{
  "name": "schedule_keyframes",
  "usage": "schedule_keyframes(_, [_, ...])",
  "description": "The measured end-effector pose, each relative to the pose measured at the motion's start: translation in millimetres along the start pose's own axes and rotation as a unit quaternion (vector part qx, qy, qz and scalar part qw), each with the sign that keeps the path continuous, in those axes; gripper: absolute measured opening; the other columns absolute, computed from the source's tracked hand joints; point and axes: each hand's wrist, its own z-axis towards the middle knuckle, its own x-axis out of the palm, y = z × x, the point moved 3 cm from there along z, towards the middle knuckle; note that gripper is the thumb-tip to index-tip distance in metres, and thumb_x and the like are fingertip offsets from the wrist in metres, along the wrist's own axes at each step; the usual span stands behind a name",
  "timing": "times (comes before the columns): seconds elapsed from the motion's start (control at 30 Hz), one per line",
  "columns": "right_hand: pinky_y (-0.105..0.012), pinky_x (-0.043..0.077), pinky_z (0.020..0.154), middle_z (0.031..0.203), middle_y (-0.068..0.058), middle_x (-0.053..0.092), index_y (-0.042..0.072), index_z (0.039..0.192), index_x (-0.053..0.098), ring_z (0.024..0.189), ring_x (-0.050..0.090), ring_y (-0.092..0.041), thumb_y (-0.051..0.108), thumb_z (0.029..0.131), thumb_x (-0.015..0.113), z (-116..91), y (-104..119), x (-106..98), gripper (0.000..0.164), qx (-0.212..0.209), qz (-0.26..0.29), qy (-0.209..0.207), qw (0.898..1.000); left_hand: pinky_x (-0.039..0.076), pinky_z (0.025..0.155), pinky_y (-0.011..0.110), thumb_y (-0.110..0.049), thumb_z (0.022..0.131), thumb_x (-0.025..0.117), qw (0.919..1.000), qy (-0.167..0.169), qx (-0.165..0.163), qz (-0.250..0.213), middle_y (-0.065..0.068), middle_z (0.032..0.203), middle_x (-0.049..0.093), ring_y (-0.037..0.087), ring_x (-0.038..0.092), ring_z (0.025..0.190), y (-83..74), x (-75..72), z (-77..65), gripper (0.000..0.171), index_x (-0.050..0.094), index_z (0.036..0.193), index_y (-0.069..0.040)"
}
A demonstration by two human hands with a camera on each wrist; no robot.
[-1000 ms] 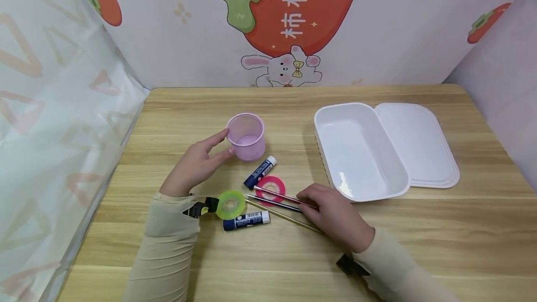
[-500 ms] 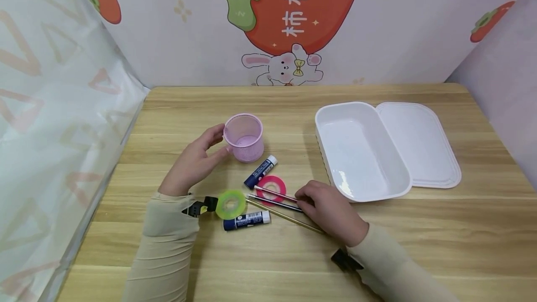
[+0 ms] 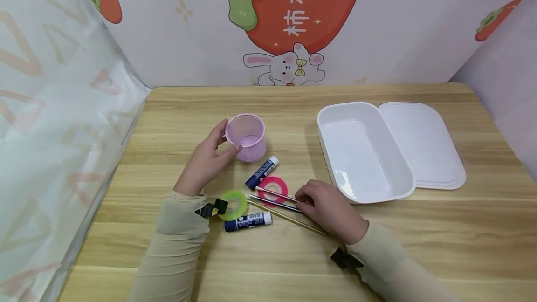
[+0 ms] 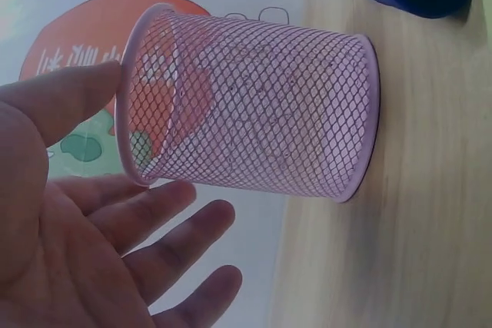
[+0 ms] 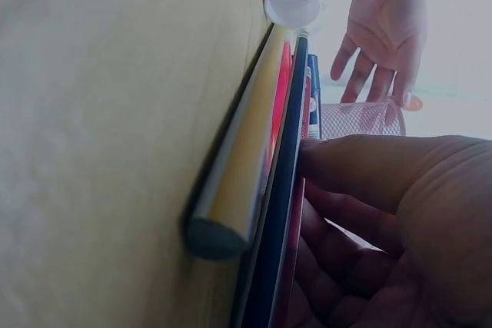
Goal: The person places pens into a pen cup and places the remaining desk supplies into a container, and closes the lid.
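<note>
A pink mesh pen holder (image 3: 251,150) stands upright at the left of the middle. My left hand (image 3: 205,164) is beside it, thumb at the near rim and the other fingers loosely extended along its far left side. In the left wrist view the thumb tip touches the rim of the pen holder (image 4: 254,105). My right hand (image 3: 331,209) pinches a dark red pencil (image 3: 277,194) between thumb and curled fingers, low over the table. Directly alongside is a dark blue pencil (image 5: 288,136), close to the thumb. A gold pencil (image 3: 289,219) lies nearer the body.
Around the pencils lie a pink tape roll (image 3: 282,184), a green tape roll (image 3: 239,204) and two glue sticks, one (image 3: 262,172) by the pen holder, another (image 3: 248,222) nearer. A white box (image 3: 365,153) stands right, its lid (image 3: 423,148) beside it.
The pen holder shifts slightly left and then back, with my left thumb now over its near rim. My right hand stays nearly in place at the pencils.
</note>
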Motion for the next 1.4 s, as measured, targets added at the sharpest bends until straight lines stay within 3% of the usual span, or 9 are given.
schedule_keyframes(0.23, [-0.025, 0.051, 0.067, 0.082, 0.008, 0.063, 0.014, 0.089, 0.076, 0.074, 0.057, -0.004, 0.014, 0.086, 0.079, 1.8, -1.6, 3.2, 0.005, -0.005, 0.003, 0.006, 1.0, 0.035, 0.113, 0.056, -0.046, 0.099, 0.061, 0.9998, -0.011, -0.013, -0.011, 0.012, 0.158, 0.038, 0.039, 0.044, 0.139, 3.8, 4.6, 0.1, 0.075, 0.025, 0.161, -0.023])
schedule_keyframes(0.37, [-0.025, 0.051, 0.067, 0.081, 0.009, 0.063, 0.015, 0.089, 0.076, 0.073, 0.056, -0.003, 0.014, 0.085, 0.08, 2.1, -4.1, 5.0, 0.006, 0.0, 0.001, 0.001, 1.0, 0.035, 0.112, 0.058, -0.045, 0.099, 0.062, 0.9999, -0.01, -0.008, 0.003, 0.01, 0.159, 0.038, 0.037, 0.044, 0.139, 2.1, 7.2, 1.9, 0.073, 0.029, 0.16, -0.023])
schedule_keyframes(0.67, [-0.023, 0.049, 0.063, 0.079, 0.011, 0.06, 0.015, 0.087, 0.076, 0.07, 0.053, -0.002, 0.013, 0.084, 0.08, -0.3, -4.4, 0.0, 0.005, -0.003, 0.011, -0.008, 1.0, 0.033, 0.113, 0.059, -0.043, 0.098, 0.063, 0.9998, -0.01, -0.01, 0.015, 0.014, 0.155, 0.043, 0.033, 0.046, 0.138, -5.7, 1.2, 2.1, 0.081, 0.021, 0.162, -0.016])
schedule_keyframes(1.07, [-0.02, 0.047, 0.059, 0.077, 0.015, 0.054, 0.017, 0.086, 0.074, 0.067, 0.05, -0.001, 0.012, 0.084, 0.078, -4.7, 2.3, -3.1, 0.007, -0.034, 0.062, -0.039, 0.997, 0.036, 0.11, 0.06, -0.04, 0.1, 0.06, 0.9999, -0.012, 0.005, 0.009, 0.009, 0.158, 0.039, 0.036, 0.046, 0.138, -0.3, 1.0, -0.5, 0.072, 0.026, 0.161, -0.022])
schedule_keyframes(1.4, [-0.022, 0.049, 0.06, 0.078, 0.015, 0.054, 0.014, 0.09, 0.073, 0.07, 0.053, -0.003, 0.007, 0.085, 0.076, -8.2, 9.5, -14.1, 0.01, -0.074, 0.134, -0.065, 0.986, 0.037, 0.11, 0.059, -0.039, 0.103, 0.056, 0.9999, -0.011, -0.004, 0.011, 0.011, 0.158, 0.039, 0.037, 0.045, 0.138, -1.3, 3.4, -1.1, 0.069, 0.024, 0.161, -0.02])
